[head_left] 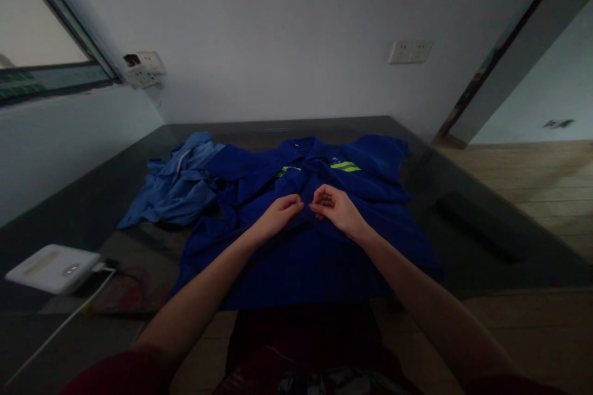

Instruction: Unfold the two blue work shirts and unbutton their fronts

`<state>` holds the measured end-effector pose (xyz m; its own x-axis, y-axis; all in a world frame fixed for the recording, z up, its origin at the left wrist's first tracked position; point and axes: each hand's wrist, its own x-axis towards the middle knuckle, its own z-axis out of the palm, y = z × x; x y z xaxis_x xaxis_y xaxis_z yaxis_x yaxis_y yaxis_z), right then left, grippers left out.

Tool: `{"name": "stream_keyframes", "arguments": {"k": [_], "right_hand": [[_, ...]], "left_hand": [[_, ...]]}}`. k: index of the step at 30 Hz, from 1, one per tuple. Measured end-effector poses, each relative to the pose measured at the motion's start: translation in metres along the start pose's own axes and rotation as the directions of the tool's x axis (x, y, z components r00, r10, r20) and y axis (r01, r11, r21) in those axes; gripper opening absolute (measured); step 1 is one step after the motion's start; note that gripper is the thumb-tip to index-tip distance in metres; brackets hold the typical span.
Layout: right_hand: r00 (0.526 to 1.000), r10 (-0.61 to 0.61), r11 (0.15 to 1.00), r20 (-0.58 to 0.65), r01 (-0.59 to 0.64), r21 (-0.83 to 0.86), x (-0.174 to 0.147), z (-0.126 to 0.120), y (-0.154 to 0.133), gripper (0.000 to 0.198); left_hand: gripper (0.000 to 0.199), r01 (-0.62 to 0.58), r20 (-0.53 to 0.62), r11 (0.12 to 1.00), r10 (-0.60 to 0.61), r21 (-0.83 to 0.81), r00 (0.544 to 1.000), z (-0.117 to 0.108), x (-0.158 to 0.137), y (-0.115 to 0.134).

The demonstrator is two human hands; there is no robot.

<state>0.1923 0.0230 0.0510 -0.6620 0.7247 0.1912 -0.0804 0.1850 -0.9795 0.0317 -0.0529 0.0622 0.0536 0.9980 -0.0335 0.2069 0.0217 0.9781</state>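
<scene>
Dark blue shirt (306,241) spread flat on dark table (463,259), collar at far end, hem toward person, long axis running straight away. Left hand (278,217) and right hand (337,208) meet at front centre line, fingertips pinching cloth, equally close. Lighter blue garment (178,188) crumpled at left, overlapping sleeve. White device (53,267) near left edge.

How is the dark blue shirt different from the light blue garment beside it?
The dark blue shirt lies spread out, while the light blue garment is crumpled. The shirt has yellow-green stripes; the garment shows none. Both hands, left hand and right hand, pinch the shirt, not the garment. Both rest on the dark table.
</scene>
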Motion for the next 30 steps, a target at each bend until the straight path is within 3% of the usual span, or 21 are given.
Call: {"name": "stream_keyframes", "arguments": {"k": [4, 10, 15, 19, 25, 30], "right_hand": [[1.000, -0.007, 1.000, -0.013, 0.006, -0.021, 0.000, 0.000, 0.002, 0.030], [1.000, -0.006, 0.999, 0.013, 0.007, -0.040, -0.002, 0.001, 0.002, 0.026], [0.999, -0.024, 0.994, 0.027, 0.027, -0.101, -0.003, 0.002, 0.003, 0.019], [0.994, -0.113, 0.972, -0.004, 0.110, -0.207, -0.004, 0.001, 0.005, 0.016], [0.990, -0.108, 0.969, 0.094, 0.126, -0.211, -0.004, -0.002, 0.004, 0.013], [0.987, -0.147, 0.954, 0.070, 0.160, -0.255, -0.005, 0.000, -0.002, 0.012]], "left_hand": [[0.038, 0.031, -0.011, 0.997, -0.031, 0.071, 0.999, -0.004, 0.000, 0.001], [0.044, 0.163, 0.117, 0.976, -0.180, 0.144, 0.977, -0.003, -0.002, 0.000], [0.033, 0.071, 0.075, 0.975, -0.088, 0.210, 0.993, -0.002, 0.000, -0.007], [0.026, 0.008, 0.111, 0.986, -0.027, 0.168, 0.993, -0.002, 0.000, -0.007], [0.024, -0.041, 0.145, 0.976, 0.010, 0.213, 0.989, -0.001, -0.003, -0.002], [0.026, -0.032, 0.112, 0.964, 0.002, 0.263, 0.994, -0.002, -0.004, -0.003]]}}
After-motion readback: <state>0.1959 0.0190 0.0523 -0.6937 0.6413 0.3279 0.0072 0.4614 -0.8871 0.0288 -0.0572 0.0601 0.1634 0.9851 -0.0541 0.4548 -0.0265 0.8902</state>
